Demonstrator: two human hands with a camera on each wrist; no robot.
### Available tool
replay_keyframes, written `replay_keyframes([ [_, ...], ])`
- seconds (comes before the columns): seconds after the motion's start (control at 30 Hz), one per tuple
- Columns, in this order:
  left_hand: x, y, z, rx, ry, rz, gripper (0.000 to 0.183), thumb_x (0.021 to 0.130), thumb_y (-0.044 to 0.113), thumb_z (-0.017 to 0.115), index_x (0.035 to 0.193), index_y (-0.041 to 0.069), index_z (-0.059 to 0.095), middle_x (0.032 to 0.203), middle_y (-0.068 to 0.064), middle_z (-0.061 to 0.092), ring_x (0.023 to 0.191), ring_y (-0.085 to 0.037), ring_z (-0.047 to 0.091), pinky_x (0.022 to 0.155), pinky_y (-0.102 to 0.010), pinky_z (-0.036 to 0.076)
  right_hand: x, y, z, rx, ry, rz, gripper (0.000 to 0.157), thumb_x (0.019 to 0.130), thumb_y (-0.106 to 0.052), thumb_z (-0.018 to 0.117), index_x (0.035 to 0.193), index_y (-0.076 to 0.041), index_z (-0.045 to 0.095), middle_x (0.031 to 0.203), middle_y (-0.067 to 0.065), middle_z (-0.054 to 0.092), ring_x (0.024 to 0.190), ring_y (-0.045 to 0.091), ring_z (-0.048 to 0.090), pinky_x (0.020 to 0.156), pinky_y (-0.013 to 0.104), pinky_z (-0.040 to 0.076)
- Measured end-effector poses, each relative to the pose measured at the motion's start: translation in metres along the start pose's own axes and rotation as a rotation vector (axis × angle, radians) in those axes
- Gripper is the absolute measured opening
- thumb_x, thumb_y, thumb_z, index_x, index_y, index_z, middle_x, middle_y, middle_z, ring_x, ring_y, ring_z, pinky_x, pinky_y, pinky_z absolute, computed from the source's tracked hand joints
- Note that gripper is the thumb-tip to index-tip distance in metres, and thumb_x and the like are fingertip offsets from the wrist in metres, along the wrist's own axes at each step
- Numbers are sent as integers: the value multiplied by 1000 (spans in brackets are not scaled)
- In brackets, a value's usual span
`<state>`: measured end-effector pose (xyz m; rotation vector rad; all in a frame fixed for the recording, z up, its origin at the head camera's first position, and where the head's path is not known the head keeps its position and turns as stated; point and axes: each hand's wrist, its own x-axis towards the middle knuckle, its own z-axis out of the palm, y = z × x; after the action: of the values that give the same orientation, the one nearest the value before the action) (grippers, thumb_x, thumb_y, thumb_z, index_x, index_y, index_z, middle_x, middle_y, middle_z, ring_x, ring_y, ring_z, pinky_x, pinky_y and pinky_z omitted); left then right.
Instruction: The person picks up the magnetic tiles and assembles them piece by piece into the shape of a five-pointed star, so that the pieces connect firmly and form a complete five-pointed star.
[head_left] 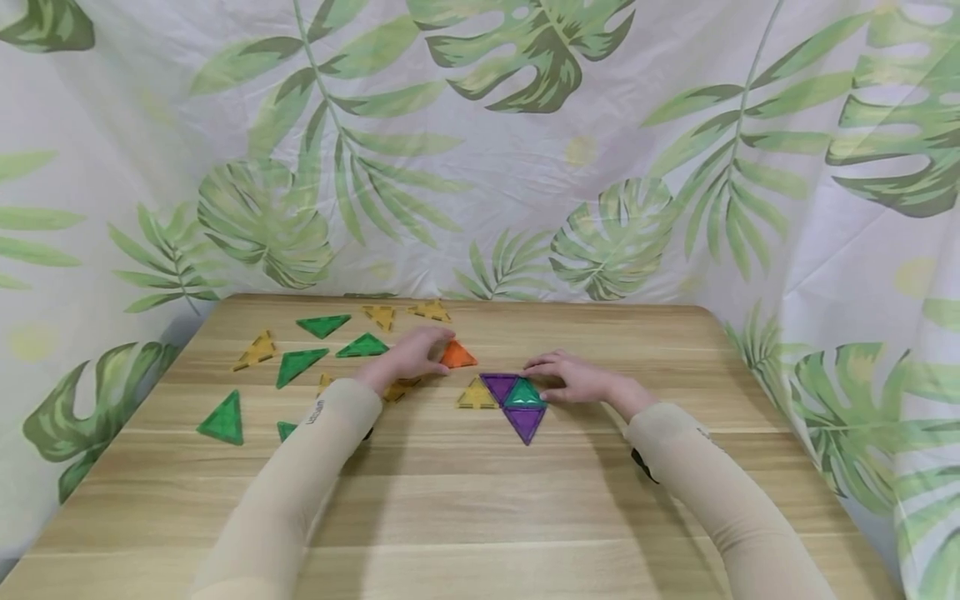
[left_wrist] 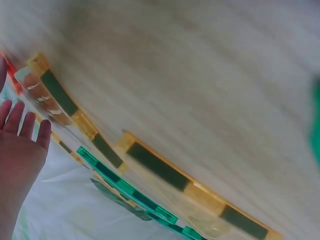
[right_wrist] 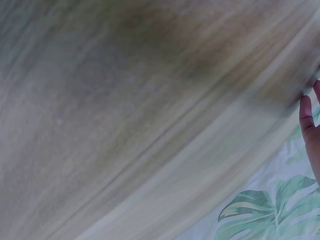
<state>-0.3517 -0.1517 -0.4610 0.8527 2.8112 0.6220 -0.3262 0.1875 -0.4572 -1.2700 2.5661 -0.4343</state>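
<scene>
My left hand (head_left: 408, 357) is at an orange triangle tile (head_left: 458, 355), thumb near its front edge and fingers at its back corner; part of the tile is hidden. In the left wrist view an orange edge (left_wrist: 11, 75) shows near that hand. My right hand (head_left: 577, 379) holds a teal triangle tile (head_left: 527, 394) between fingers and thumb. Beside the teal tile lies a purple triangle tile (head_left: 498, 386), with a second purple triangle (head_left: 525, 423) below and a yellow triangle (head_left: 478, 394) to the left, edges close together. The right wrist view shows only fingertips, no tile.
Several green triangle tiles, such as one at the left (head_left: 224, 419), and several yellow ones, such as one near the back edge (head_left: 380, 317), lie scattered over the left part of the wooden table (head_left: 480, 517). A leaf-printed cloth (head_left: 480, 150) hangs behind.
</scene>
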Motion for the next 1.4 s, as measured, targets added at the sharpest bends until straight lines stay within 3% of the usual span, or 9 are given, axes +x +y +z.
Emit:
replay_keyframes([
  [0.27,3,-6,-5,-91,-96,-24,71,84,15,72,144,5,36,148,-15,37,138,-33,29,113,-48,23,0,0,1,-2,11,-17,49,92,-24,62,137,-10,50,142,12,44,131,33,36,107,51,32],
  [0.47,2,-5,-8,-109,-106,-14,69,82,15,74,142,4,40,146,-15,39,138,-35,29,113,-49,22,0,0,1,3,6,-7,49,92,-24,62,137,-10,50,142,11,44,132,32,36,108,49,31],
  [0.6,1,-5,-7,-133,-72,-13,69,79,20,78,138,3,46,143,-15,43,136,-34,32,112,-49,24,0,1,2,5,10,-10,48,92,-24,62,137,-10,50,142,12,44,131,32,36,107,50,31],
  [0.83,-4,-6,-7,-127,-21,-30,67,73,35,81,130,11,56,140,-10,46,131,-32,40,109,-49,31,0,2,3,0,10,-7,49,92,-24,62,137,-11,50,142,11,44,131,32,36,108,49,31],
  [1.03,-11,-2,-12,-193,46,-41,64,73,33,82,130,14,58,140,-10,46,129,-34,41,105,-52,34,0,1,3,-10,14,-15,49,93,-26,61,138,-11,50,142,11,45,131,32,37,107,50,32],
  [1.23,-20,5,-13,-166,115,5,64,73,37,81,129,15,58,141,-12,45,132,-35,36,107,-55,30,-1,1,2,0,11,-10,49,93,-25,61,138,-11,50,142,11,44,132,32,36,108,49,31],
  [1.4,-29,13,-7,-149,190,84,63,71,34,83,126,11,61,135,-14,50,127,-33,43,105,-52,35,-2,0,2,6,10,-8,49,93,-24,61,138,-10,49,142,12,44,132,32,35,108,49,30],
])
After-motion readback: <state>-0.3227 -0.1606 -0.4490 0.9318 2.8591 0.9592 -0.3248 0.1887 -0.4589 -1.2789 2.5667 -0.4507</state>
